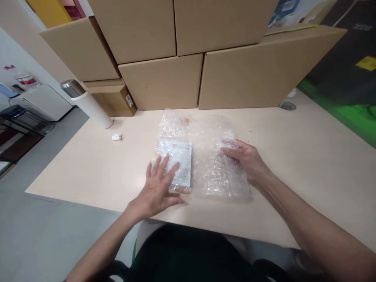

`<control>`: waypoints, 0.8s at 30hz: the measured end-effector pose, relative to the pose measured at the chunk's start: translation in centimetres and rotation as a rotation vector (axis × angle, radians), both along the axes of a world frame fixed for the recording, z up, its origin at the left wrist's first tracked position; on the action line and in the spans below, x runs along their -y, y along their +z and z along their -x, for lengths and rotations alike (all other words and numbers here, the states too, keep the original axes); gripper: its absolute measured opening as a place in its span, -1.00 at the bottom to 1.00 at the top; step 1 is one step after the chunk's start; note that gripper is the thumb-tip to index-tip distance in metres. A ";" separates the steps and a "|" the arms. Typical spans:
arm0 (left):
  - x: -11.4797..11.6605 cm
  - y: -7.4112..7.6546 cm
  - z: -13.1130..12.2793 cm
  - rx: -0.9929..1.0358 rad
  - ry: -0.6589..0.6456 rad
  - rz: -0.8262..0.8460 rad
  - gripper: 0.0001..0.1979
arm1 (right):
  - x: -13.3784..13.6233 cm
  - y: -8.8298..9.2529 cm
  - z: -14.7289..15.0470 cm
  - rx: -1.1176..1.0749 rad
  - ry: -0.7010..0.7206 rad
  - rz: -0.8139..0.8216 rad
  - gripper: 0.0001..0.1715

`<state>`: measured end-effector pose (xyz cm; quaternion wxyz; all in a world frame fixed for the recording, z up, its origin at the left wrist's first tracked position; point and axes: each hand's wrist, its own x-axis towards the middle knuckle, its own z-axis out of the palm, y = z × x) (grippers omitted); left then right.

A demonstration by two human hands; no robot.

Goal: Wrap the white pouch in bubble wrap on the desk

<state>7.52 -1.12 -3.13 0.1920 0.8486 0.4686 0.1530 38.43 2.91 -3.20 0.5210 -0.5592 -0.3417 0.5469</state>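
Observation:
A sheet of clear bubble wrap (211, 176) lies on the pale table. On its left part is a flat white packet (183, 164) with small print, with bubble wrap around it and an orange-brown edge showing at the bottom. My left hand (155, 188) lies over the packet's lower left, fingers spread. My right hand (246, 156) pinches the right part of the bubble wrap between thumb and fingers.
Cardboard boxes (161, 82) stand stacked along the back of the table (88, 168). A white bottle with a metal cap (92, 109) and a crumpled white scrap (116, 137) are at the left. A round clear item (288, 105) sits at the back right.

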 end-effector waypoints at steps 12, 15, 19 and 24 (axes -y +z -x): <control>0.1 -0.5 4.3 0.960 0.751 -0.188 -0.72 | -0.4 -0.4 -1.7 -0.065 -0.057 0.093 -0.53; 0.6 -1.7 7.1 0.843 0.934 -0.252 -0.35 | -0.5 -0.2 -1.9 -0.063 -0.070 0.133 -0.54; 1.8 -2.0 7.4 0.334 0.947 -0.590 -0.30 | -0.9 -0.7 -2.1 -0.060 -0.086 0.176 -0.57; 0.5 -0.1 2.5 0.115 0.574 -0.174 -0.71 | -1.0 -0.9 -2.0 -0.067 -0.122 0.173 -0.67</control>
